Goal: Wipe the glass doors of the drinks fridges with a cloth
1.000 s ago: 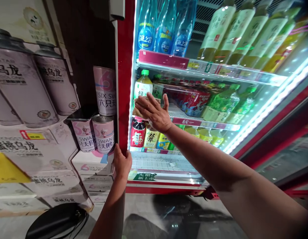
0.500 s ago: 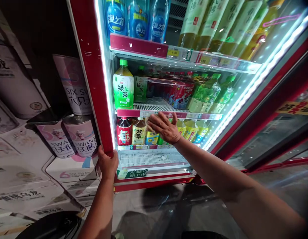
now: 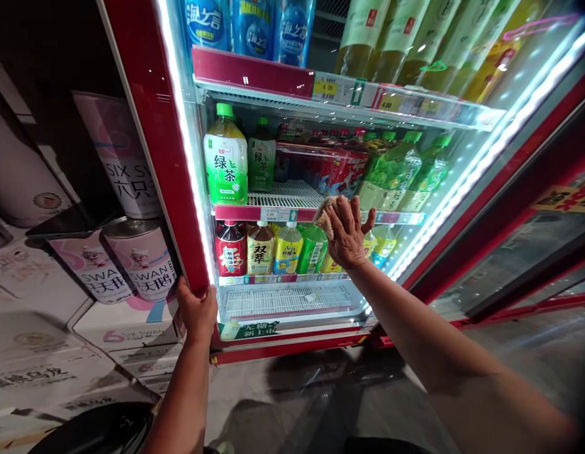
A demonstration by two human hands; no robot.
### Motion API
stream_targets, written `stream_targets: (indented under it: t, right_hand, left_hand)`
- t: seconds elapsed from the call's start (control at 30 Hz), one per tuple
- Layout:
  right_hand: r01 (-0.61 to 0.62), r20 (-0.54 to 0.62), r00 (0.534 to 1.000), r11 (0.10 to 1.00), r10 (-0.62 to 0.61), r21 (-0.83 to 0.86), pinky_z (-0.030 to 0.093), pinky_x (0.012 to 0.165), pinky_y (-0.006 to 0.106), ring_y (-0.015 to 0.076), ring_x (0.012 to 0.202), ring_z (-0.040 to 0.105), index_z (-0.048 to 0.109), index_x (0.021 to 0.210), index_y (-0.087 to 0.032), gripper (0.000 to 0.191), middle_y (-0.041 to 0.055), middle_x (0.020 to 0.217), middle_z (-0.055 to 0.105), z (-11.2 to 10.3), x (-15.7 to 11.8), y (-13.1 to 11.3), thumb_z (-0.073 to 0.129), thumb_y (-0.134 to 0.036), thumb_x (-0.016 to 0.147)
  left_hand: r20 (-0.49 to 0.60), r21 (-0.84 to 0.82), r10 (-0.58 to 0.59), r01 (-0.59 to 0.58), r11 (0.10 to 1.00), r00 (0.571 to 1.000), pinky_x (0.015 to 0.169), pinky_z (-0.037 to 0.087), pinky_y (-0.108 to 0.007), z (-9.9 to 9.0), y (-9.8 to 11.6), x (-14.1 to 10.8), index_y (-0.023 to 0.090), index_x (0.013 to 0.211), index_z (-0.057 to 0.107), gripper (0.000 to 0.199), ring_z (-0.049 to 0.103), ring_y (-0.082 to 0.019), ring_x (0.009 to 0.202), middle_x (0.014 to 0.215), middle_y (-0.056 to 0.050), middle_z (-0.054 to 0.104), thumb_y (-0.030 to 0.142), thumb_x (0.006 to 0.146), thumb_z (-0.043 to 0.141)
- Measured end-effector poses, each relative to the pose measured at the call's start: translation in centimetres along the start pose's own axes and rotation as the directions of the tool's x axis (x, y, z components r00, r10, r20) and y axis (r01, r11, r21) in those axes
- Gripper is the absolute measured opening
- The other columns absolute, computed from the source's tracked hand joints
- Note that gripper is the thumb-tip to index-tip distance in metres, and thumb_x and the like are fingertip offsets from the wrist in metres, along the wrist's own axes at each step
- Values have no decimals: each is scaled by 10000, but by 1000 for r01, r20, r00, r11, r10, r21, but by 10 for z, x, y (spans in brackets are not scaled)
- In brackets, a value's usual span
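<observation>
My left hand (image 3: 197, 310) is wrapped round the lower left edge of the fridge's red frame (image 3: 153, 126). Under the fingers of my right hand (image 3: 348, 232) is a tan cloth (image 3: 326, 221), pressed flat on the glass in front of a shelf edge. Through the glass, a green tea bottle (image 3: 226, 157) stands at the left of the middle shelf. Smaller bottles line the shelf below, among them a lemon drink bottle (image 3: 288, 249) and a green-labelled bottle (image 3: 313, 249). My right hand covers part of that row.
Pink cans (image 3: 143, 261) and stacked cartons (image 3: 131, 328) crowd the left side, close to my left arm. A black round object (image 3: 91, 429) lies at the lower left. Another red-framed cooler (image 3: 500, 265) stands to the right above the grey tiled floor (image 3: 283, 391).
My right hand has slid to the right across the glass with the cloth. My left hand stays on the frame. The view has shifted slightly.
</observation>
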State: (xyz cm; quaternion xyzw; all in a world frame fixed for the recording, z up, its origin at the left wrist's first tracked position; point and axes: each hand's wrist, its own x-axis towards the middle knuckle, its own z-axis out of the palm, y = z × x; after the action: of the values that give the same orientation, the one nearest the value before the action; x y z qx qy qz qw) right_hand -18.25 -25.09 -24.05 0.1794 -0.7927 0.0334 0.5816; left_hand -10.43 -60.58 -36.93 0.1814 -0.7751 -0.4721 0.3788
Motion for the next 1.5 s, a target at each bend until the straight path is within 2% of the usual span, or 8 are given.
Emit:
stream_targets:
  t: [0.23,0.57,0.73,0.83,1.1,1.27,1.4,1.5]
  right_hand:
    - [71,-10,997,997,-71,-14,-30,1278,665,300,1626,124,469,1556,-329,550,36,1642,445,0,7,-18,444,-311,1006]
    - [193,97,974,974,-204,116,-242,1206,665,331,1630,-3,304,1633,-364,609,-17,1718,299,-1,89,-112,417,-462,1043]
    - [403,136,893,897,-429,180,-230,1235,639,257,1635,15,334,1612,-397,550,-84,1703,319,15,64,-153,412,-366,1068]
    - [514,185,805,819,-563,254,-83,1316,610,206,1628,121,416,1571,-393,510,-113,1685,342,22,31,-163,388,-285,1073]
    - [523,234,671,672,-704,525,310,1296,585,206,1477,485,648,1368,-353,374,-61,1494,616,32,-7,-159,428,-257,1081]
    - [567,310,572,639,-760,519,461,1211,489,190,1404,555,694,1303,-371,333,-50,1328,724,24,4,-167,510,-262,1047]
    - [679,294,485,566,-824,467,576,935,396,168,1120,684,775,1027,-345,270,-58,1200,769,16,21,-175,516,-272,1048]
    - [720,247,513,569,-822,398,540,857,389,182,1075,673,764,1096,-314,275,-34,1223,768,10,60,-177,502,-242,1054]
  left_hand:
    - [21,84,-192,189,978,981,1112,503,-425,-8,22,-2,147,1528,433,839,644,-313,1255,1403,-172,595,323,752,700]
    - [113,109,-160,147,983,981,1318,132,-496,6,18,-9,-51,1633,70,1130,65,-368,1617,1709,-308,91,391,807,703]
    - [139,132,-136,118,984,981,1318,88,-502,10,16,-17,-52,1632,6,1138,-16,-366,1614,1709,-315,-16,401,838,684]
    - [151,148,-93,70,986,984,1314,109,-510,10,19,-23,-64,1627,34,1082,-44,-371,1610,1702,-326,-58,376,858,654]
    - [165,-7,-82,84,996,983,1306,194,-487,-6,17,-21,35,1585,354,831,174,-349,1603,1712,-261,164,316,862,652]
    - [295,-312,-68,163,936,953,1160,473,-447,-27,32,-17,176,1358,658,534,541,-313,1420,1520,-159,570,357,856,666]
    - [441,-469,7,224,854,898,1046,556,-398,-48,49,-15,167,1208,733,452,711,-269,1189,1230,-131,761,450,877,610]
    - [431,-511,19,226,829,902,1050,547,-408,-62,52,-11,163,1145,753,466,717,-278,1168,1213,-136,766,504,858,619]
